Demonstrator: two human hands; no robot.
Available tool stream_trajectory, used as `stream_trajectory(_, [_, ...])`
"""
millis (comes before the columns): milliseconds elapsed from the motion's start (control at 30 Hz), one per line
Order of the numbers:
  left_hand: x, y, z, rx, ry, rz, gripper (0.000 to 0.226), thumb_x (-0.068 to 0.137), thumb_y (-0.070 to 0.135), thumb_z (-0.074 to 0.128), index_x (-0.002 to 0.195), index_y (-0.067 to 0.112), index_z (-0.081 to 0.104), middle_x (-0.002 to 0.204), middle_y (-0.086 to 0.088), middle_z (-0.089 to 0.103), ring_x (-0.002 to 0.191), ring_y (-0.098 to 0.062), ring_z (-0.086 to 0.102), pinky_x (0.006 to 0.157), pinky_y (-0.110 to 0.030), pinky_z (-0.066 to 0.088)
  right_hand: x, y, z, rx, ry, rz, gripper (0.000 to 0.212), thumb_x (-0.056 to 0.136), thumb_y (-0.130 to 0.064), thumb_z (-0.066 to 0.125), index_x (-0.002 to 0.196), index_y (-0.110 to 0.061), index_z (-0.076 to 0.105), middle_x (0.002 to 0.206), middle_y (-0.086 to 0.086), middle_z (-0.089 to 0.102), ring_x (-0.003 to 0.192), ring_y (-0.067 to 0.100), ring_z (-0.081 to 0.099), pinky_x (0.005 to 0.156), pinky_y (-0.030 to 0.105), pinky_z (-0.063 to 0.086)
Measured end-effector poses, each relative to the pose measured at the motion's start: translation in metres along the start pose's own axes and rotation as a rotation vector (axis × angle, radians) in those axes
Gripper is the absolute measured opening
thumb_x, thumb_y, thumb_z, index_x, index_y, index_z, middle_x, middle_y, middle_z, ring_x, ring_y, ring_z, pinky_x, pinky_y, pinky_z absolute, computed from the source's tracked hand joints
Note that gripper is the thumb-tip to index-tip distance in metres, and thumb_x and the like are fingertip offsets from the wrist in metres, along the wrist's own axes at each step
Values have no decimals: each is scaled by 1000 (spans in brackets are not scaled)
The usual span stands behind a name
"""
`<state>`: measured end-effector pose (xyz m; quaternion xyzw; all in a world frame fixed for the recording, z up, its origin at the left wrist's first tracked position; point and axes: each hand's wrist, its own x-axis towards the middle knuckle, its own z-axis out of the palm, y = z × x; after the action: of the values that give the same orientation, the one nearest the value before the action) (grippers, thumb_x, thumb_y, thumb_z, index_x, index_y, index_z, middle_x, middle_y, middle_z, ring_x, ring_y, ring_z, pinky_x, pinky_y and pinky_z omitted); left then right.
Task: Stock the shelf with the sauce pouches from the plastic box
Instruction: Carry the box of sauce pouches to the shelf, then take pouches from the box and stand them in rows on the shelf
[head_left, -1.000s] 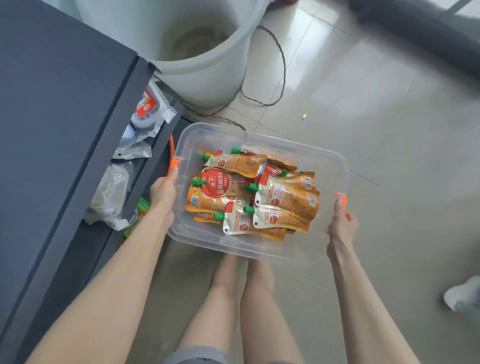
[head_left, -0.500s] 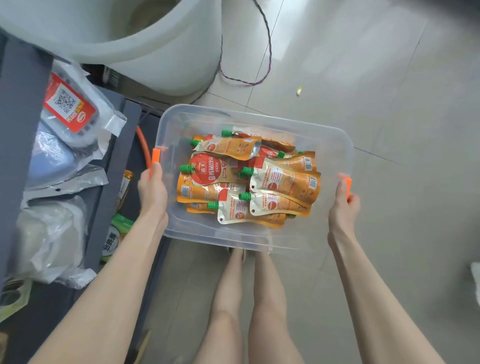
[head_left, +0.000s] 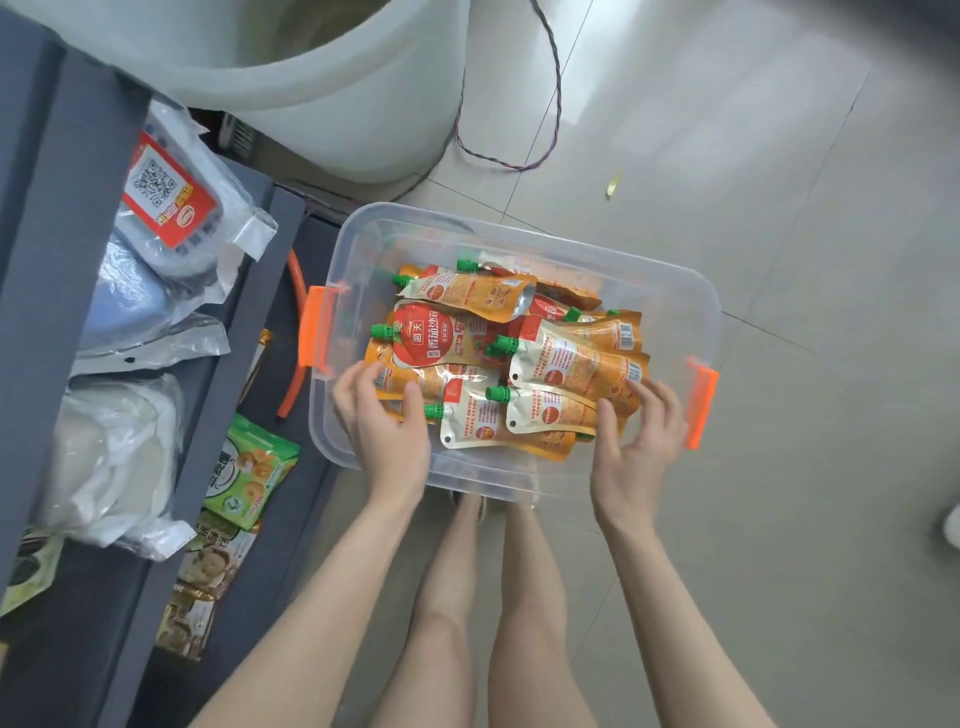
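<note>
A clear plastic box (head_left: 519, 231) with orange latches stands on the tiled floor in front of my legs. Several orange sauce pouches (head_left: 571, 364) with green caps lie piled inside it. My left hand (head_left: 384, 426) reaches into the box's left side, thumb and fingers curled round the edge of a low orange pouch (head_left: 395, 376). My right hand (head_left: 639, 436) is at the right end of the pile, fingers spread and touching the pouch ends. The dark grey shelf (head_left: 88, 156) is to the left of the box.
The shelf holds clear bagged goods (head_left: 171, 208) above and green snack packets (head_left: 249, 467) lower down. A large white bucket (head_left: 337, 104) stands behind the box, with a thin cable (head_left: 550, 104) on the floor. An orange hose (head_left: 297, 322) runs beside the box.
The box went down from being carried to resting on the floor. Both hands left its orange latches and moved inside onto the pouches.
</note>
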<state>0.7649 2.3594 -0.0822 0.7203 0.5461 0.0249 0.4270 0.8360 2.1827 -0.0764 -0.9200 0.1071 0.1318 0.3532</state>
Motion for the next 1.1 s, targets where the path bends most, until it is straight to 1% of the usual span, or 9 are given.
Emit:
stream_trajectory(100, [13,8,26,-132,-97,-236,45,89,24,61,128,10,45,130,-2,43,108,-10,50,77,-8,41,17,-9,22,17,-203,17,40,87,-21,65,123,-7,55,128,8,54,122,24,45,105,35,34])
stream_trajectory(200, [35,10,51,-217,-85,-387,65,84,28,68,135,7,34,134,-8,45,118,-16,47,92,-24,41,44,-2,42,-118,-325,16,61,85,-34,67,137,-13,43,143,5,44,134,23,34,112,39,25])
stream_trajectory(267, [46,10,64,-218,-6,-442,70,79,30,73,132,5,34,127,-8,48,113,-18,50,91,-27,41,58,7,51,-232,-374,-9,69,82,-41,68,140,-17,39,146,5,38,136,25,28,113,41,22])
stream_trajectory(367, [55,7,78,-211,109,-516,69,74,33,77,125,6,40,112,-3,46,98,-15,46,79,-25,37,70,19,60,-306,-363,-38,71,75,-46,72,135,-23,43,138,6,36,131,28,26,112,44,18])
stream_trajectory(600, [68,-2,96,-193,263,-690,78,59,38,86,118,12,40,130,-12,35,117,-28,43,86,-32,36,87,27,68,-362,-341,-118,63,61,-52,79,108,-23,50,112,-1,54,111,23,44,88,35,18])
stream_trajectory(700, [71,-6,94,-252,264,-659,77,55,34,88,112,14,40,124,-10,46,111,-26,49,93,-39,44,90,26,70,-353,-363,-134,50,64,-53,77,93,-20,53,96,-6,51,101,20,49,86,35,20])
stream_trajectory(767, [69,-7,91,-354,236,-665,75,58,28,88,112,14,40,117,-7,55,98,-21,55,83,-35,47,90,25,69,-345,-383,-151,44,67,-52,76,86,-18,56,91,-6,50,94,21,50,87,39,30])
stream_trajectory(900, [64,-9,79,-650,104,-720,58,62,17,87,111,12,57,108,-6,67,100,-26,65,82,-45,55,84,20,60,-261,-385,-121,40,73,-53,70,77,-22,46,77,-9,59,74,21,57,61,36,42])
stream_trajectory(1100, [27,7,39,-790,7,-508,23,75,11,77,86,23,61,83,9,71,73,-3,70,59,-23,57,61,-10,33,-16,-356,-136,43,76,-56,64,64,-32,30,58,-28,49,54,0,40,52,30,28])
